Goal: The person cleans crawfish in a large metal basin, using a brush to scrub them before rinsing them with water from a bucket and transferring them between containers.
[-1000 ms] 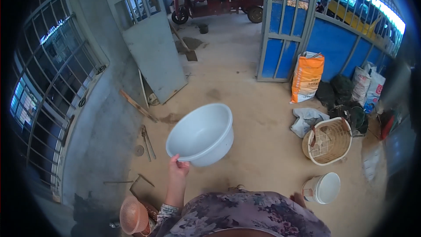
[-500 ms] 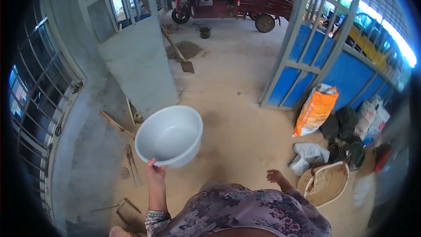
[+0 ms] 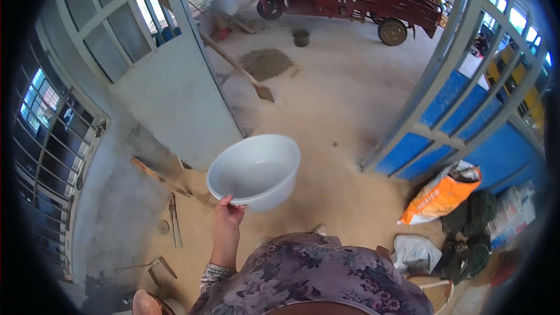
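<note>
My left hand [image 3: 228, 213] pinches the near rim of a wide white plastic basin [image 3: 256, 169]. The fingers grip over the edge and the basin hangs out in front of me, tilted so its bare inside shows. Only a small patch at the right side of my flowered top [image 3: 309, 274] may be my right hand [image 3: 383, 252]; its fingers are hidden. Nearest to that patch lies a crumpled white sack [image 3: 416, 253].
A grey metal door [image 3: 169, 99] stands at left, a blue barred gate [image 3: 420, 134] at right. Ahead are a shovel [image 3: 263, 91], a sand heap [image 3: 266, 64], a bucket [image 3: 301, 37] and a red three-wheeler [image 3: 373, 0]. An orange sack [image 3: 443, 195] leans by the gate; a wicker basket [image 3: 448, 296] lies nearer.
The view has shifted forward toward the doorway and turned a little left. My left hand still carries the basin. My right hand, earlier out at the side with fingers showing, is now mostly hidden.
</note>
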`<state>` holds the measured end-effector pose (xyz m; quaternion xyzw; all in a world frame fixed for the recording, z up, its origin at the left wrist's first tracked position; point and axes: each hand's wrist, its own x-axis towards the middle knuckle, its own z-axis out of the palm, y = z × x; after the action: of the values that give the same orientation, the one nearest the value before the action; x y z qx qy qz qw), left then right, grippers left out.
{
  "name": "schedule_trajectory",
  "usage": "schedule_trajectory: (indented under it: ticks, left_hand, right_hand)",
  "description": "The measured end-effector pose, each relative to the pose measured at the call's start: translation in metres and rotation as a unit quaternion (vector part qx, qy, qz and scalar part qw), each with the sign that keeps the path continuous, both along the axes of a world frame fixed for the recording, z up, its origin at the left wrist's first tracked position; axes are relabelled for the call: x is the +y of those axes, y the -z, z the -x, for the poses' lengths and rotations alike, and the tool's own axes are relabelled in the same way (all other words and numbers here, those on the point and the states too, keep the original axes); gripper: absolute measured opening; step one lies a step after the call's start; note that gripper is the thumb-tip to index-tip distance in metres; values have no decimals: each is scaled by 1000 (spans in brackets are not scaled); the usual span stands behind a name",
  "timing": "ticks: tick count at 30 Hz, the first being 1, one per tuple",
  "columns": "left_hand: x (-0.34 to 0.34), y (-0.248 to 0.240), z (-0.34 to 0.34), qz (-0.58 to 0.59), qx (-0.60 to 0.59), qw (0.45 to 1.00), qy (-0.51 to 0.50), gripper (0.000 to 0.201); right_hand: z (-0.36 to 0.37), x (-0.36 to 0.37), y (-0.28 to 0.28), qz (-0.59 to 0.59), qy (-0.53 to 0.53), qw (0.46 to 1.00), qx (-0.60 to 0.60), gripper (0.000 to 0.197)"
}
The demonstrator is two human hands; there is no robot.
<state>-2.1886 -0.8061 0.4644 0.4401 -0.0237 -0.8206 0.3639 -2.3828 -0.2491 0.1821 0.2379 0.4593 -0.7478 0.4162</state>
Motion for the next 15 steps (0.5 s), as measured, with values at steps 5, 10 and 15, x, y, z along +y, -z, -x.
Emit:
schedule_trajectory:
  ticks: [5, 10, 15]
  left_hand:
    - [-22, -20, 58, 46, 20, 998, -33, 13]
    - [-63, -11, 122, 12, -19, 997, -80, 9]
    - [-123, 16, 199, -7, -20, 996, -90, 13]
  right_hand:
    - [136, -127, -47, -275, -157, 946, 65, 18]
    - [256, -202, -16, -140, -239, 955, 109, 9]
    - [319, -270, -34, -163, -199, 963, 78, 12]
